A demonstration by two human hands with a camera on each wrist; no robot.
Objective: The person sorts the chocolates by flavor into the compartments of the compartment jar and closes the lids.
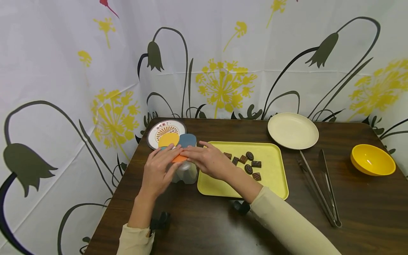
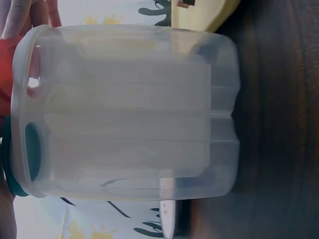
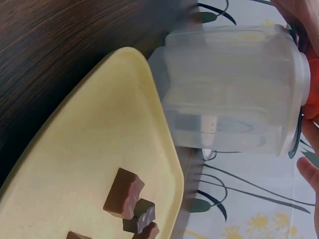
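Note:
A clear plastic container (image 1: 188, 173) with several compartments stands upright on the table, left of the yellow tray. Its lids are coloured: yellow (image 1: 169, 140), blue (image 1: 187, 140), orange (image 1: 179, 158) and teal (image 2: 33, 152). My left hand (image 1: 159, 171) lies over the near left of the top, its fingers stretched across the teal and orange lids. From the right, my right hand (image 1: 211, 161) reaches in with straight fingers touching the orange lid, its thumb (image 3: 309, 172) held apart. Their fingertips nearly meet and cover part of the lids. The container's walls (image 2: 124, 114) look cloudy.
The yellow tray (image 1: 220, 187) bears several chocolate pieces (image 1: 248, 169). Behind the container lies a patterned plate (image 1: 153, 136). A cream plate (image 1: 293, 131), metal tongs (image 1: 328, 198) and a yellow bowl (image 1: 373, 160) are to the right. A printed curtain (image 1: 223, 42) hangs behind.

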